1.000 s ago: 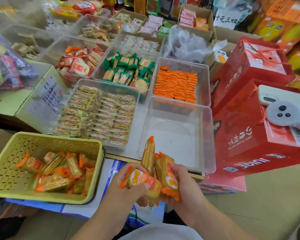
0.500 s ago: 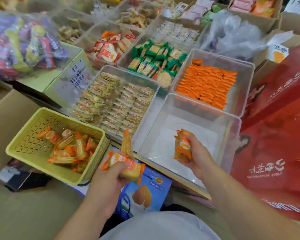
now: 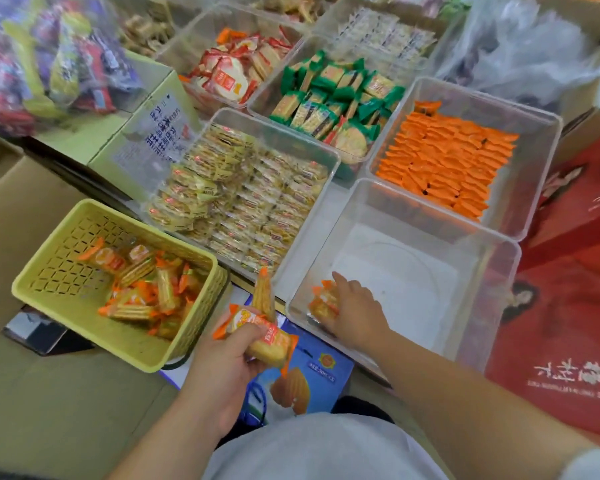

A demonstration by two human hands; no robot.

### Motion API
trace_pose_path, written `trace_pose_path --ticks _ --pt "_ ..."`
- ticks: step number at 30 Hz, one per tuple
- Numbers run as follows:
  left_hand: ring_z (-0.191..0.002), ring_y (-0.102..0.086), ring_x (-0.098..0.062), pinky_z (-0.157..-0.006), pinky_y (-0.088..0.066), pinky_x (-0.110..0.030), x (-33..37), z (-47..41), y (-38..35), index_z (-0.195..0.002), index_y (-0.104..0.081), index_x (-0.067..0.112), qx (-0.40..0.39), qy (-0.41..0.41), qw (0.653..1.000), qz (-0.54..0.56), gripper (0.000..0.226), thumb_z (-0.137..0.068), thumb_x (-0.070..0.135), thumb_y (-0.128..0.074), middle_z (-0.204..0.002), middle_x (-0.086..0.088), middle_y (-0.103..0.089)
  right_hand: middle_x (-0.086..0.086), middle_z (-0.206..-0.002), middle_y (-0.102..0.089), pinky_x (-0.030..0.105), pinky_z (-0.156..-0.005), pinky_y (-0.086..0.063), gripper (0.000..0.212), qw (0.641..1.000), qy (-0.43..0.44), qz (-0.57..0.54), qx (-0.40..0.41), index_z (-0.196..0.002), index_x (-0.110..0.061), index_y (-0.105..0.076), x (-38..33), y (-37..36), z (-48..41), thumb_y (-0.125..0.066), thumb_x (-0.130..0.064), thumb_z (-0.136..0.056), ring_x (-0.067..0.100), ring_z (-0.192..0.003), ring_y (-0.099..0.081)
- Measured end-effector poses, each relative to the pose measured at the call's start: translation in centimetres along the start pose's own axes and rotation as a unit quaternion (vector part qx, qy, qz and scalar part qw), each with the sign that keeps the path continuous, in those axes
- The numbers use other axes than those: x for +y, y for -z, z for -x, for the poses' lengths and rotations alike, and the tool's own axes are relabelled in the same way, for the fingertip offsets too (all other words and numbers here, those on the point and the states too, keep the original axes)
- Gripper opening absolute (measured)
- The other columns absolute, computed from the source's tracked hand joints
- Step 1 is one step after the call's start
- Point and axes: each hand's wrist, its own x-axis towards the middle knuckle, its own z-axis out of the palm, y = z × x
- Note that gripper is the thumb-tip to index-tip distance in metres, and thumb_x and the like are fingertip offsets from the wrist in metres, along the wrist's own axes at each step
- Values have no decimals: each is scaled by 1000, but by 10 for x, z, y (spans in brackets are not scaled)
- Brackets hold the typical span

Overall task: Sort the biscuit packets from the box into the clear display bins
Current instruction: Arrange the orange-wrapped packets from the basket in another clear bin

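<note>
A yellow plastic basket [image 3: 45, 275] at the left holds several orange-and-yellow biscuit packets [image 3: 142, 292]. My left hand [image 3: 222, 365] is closed on a few of the same packets [image 3: 260, 330] in front of the basket's right side. My right hand [image 3: 357, 313] reaches down into the near left corner of a clear display bin [image 3: 492, 306] whose floor is bare. It holds a packet [image 3: 324, 303] against the bin's floor; the index finger sticks out.
Other clear bins behind hold pale yellow packets [image 3: 243, 188], green packets [image 3: 336, 98], orange packets [image 3: 447, 161] and red-and-white packets [image 3: 236, 71]. Red gift boxes [image 3: 565, 306] stand at the right, a cardboard box [image 3: 18, 209] at the left, a blue box [image 3: 305, 379] below my hands.
My right hand split from the left with part of the packets, moved over the clear bin and has dropped to its near left corner. The left hand keeps its packets.
</note>
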Motion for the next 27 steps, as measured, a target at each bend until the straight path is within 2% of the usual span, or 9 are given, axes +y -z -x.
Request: trace_pose_path --ticks 5,10,13,17,19,20,23,25,27 --pt "-79 -72 -26 -66 -61 -38 6 -10 4 -75 -79 18 -10 22 1000 -8 9 -72 12 -73 -85 -17 -73 3 -145 -50 43 -101 -44 77 999 -6 14 -28 -151 -25 -39 1 0 -1 -64 -60 -87 31 -131 -45" --pt "-80 -75 -25 -64 -60 -35 9 -18 9 -85 -80 22 -19 26 999 -11 17 -81 7 -74 -90 -13 -76 4 -143 -54 38 -106 -42 64 997 -23 -64 -35 -147 -22 -50 16 3 -3 -61 -56 -93 27 -131 -48" --pt "-84 -75 -27 -67 -60 -38 11 -19 8 -100 -75 17 -36 20 999 -6 32 -69 13 -76 -93 -12 -76 4 -142 -55 37 -106 -42 62 994 -36 -96 -38 -146 -24 -49 20 9 -1 -61 -54 -94 25 -130 -50" --pt "-86 -72 -39 -67 -59 -41 15 -16 6 -93 -72 16 -119 -4 992 -30 28 -65 15 -78 -90 -12 -72 0 -132 -60 37 -102 -44 49 985 -50 -157 39 -139 -24 -57 8 28 8 -55 -51 -99 22 -125 -53" --pt "-77 -66 -35 -65 -57 -43 20 -15 3 -92 -69 15 -148 -23 987 -62 31 -62 19 -78 -84 -10 -67 -9 -115 -66 29 -89 -47 41 958 -55 -271 69 -124 -28 -65 -11 44 19 -52 -56 -98 16 -114 -61" --pt "-74 -63 -34 -66 -57 -44 22 -14 1 -92 -69 15 -161 -30 983 -81 31 -62 21 -77 -82 -10 -66 -10 -108 -69 25 -83 -48 41 924 -66 -375 47 -114 -29 -69 -23 53 25 -51 -61 -96 15 -107 -65" --pt "-71 -64 -26 -66 -55 -35 29 -9 -9 -91 -69 18 -206 -35 965 -157 30 -62 22 -75 -80 -7 -66 3 -102 -75 33 -76 -58 51 794 -69 -592 -120 -109 -24 -74 -51 75 45 -53 -66 -90 20 -93 -72" --pt "-71 -63 -17 -64 -51 -25 31 -6 -15 -89 -70 19 -237 -30 948 -209 26 -63 20 -75 -80 -4 -66 9 -105 -76 45 -86 -60 48 779 -41 -608 -149 -109 -20 -73 -61 76 54 -65 -61 -85 26 -96 -73" --pt "-74 -61 -15 -66 -49 -24 30 -6 -20 -89 -70 20 -251 -20 935 -251 20 -70 15 -71 -82 -6 -65 11 -107 -76 51 -94 -58 40 792 -44 -594 -134 -110 -16 -71 -67 71 60 -70 -49 -87 31 -101 -73"
